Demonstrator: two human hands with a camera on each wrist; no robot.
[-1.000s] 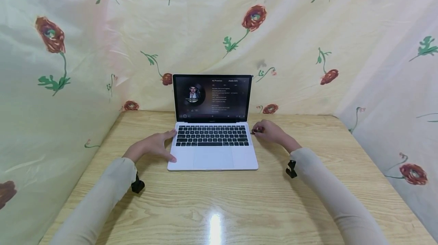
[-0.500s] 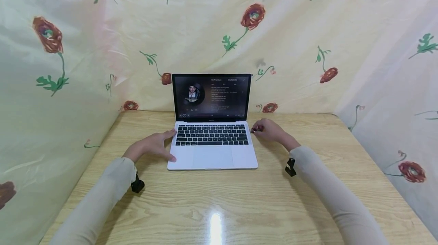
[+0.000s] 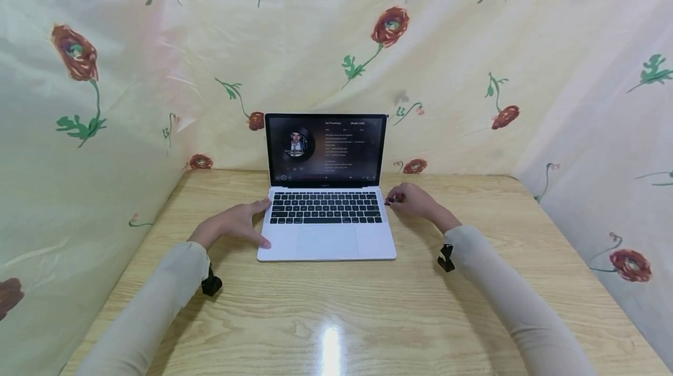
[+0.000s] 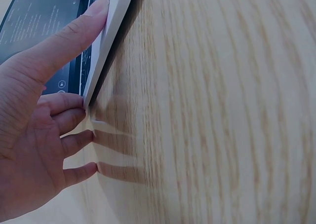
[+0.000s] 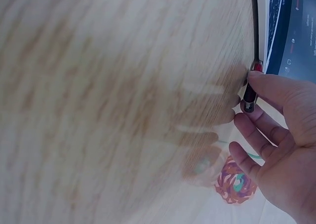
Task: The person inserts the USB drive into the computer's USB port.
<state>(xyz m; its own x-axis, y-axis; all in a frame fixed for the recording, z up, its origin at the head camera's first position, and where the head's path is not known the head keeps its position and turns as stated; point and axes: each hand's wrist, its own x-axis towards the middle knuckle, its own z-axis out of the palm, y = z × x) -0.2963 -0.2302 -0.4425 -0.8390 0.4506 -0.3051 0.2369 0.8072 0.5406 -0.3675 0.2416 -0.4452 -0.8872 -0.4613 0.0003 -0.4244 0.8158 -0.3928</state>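
An open silver laptop (image 3: pixel 327 242) stands on the table with its screen lit. My left hand (image 3: pixel 238 223) rests at its left side, thumb on the palm rest and the other fingers spread along the edge, as the left wrist view shows. At the right edge, my right hand (image 3: pixel 415 201) pinches a small black and red USB stick (image 5: pixel 250 96) between thumb and fingers. The stick's red end meets the laptop's side; whether it sits in a port cannot be told. The remaining right fingers lie loosely bent below it.
The light wood table (image 3: pixel 336 306) reaches forward of the laptop and to both sides. A flower-patterned cloth (image 3: pixel 452 72) hangs behind the table and along both sides. Each sleeve cuff carries a black wrist mount.
Both hands and the laptop hold nearly the same places. The head view shifts very slightly.
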